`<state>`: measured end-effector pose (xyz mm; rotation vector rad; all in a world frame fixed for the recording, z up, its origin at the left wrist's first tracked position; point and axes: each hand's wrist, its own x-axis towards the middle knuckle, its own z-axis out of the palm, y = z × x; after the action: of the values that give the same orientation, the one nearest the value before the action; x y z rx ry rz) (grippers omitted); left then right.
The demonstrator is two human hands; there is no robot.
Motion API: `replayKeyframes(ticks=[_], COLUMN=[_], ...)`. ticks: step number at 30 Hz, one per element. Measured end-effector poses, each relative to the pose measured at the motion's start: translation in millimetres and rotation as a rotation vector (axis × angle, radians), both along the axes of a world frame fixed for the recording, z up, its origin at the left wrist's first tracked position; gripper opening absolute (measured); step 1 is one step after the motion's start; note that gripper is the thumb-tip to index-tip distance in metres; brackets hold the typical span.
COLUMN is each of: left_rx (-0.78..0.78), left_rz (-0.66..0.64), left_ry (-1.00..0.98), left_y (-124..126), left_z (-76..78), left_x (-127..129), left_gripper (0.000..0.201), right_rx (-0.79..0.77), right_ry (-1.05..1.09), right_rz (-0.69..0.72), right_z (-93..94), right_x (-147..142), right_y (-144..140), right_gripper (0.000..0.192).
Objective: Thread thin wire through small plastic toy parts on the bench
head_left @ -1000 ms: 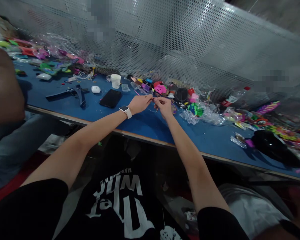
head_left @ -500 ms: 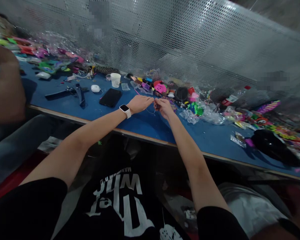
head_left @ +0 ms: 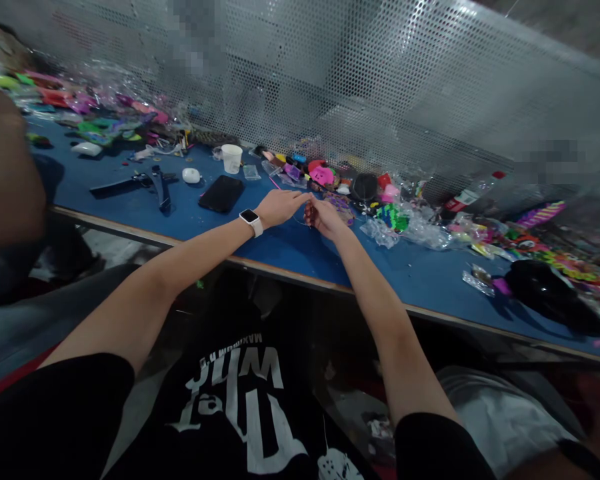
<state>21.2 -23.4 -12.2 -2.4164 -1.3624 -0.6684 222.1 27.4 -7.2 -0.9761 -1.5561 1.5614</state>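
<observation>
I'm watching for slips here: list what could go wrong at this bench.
1. Left hand and right hand pinch something too small to make out; dropped, it could vanish among the colourful small parts.
2. The white plastic cup and black phone lie near the left forearm; a sweep might knock them.

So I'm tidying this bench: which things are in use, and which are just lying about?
In use: left hand and right hand, pinching something small between them, too small to identify.

Lying about: black flat phone, white paper cup, black rounded helmet-like object.
</observation>
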Motion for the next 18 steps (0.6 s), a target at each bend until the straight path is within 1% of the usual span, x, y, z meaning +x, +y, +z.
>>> replayKeyframes(ticks=[3, 5, 10, 12, 14, 18], left_rx=[-0.049, -0.066, -0.101, -0.105, -0.109, -0.118], left_rz=[0.083, 0.113, 0.137, 0.141, 0.138, 0.083], left_ry=[-0.101, -0.127, -0.130, -0.137, -0.149, -0.188], left_y=[-1.9, -3.4, -5.5, -4.4, -2.0, 6.2], left_z=[3.1, 5.5, 8.6, 8.0, 6.4, 0.1], left_x=[0.5, -0.4, -0.9, 0.1, 0.1, -4.2], left_gripper=[0.043, 0.042, 0.041, 0.041, 0.041, 0.040], right_rx=[0.112, 0.249, 0.772, 0.941, 1.036, 1.099], right_ry=[0.020, -0.014, -0.249, -0.339, -0.411, -0.482], right_rz=[-0.028, -0.055, -0.184, -0.245, -0.273, -0.256], right_z=[-3.5, -6.5, -14.2, -16.9, -19.2, -22.1], right_x=[-0.9, 0.1, 6.7, 9.1, 10.4, 9.6], right_y=[2.7, 5.3, 13.6, 17.0, 19.9, 23.5], right_gripper=[0.069, 0.066, 0.060, 0.055, 0.050, 0.042])
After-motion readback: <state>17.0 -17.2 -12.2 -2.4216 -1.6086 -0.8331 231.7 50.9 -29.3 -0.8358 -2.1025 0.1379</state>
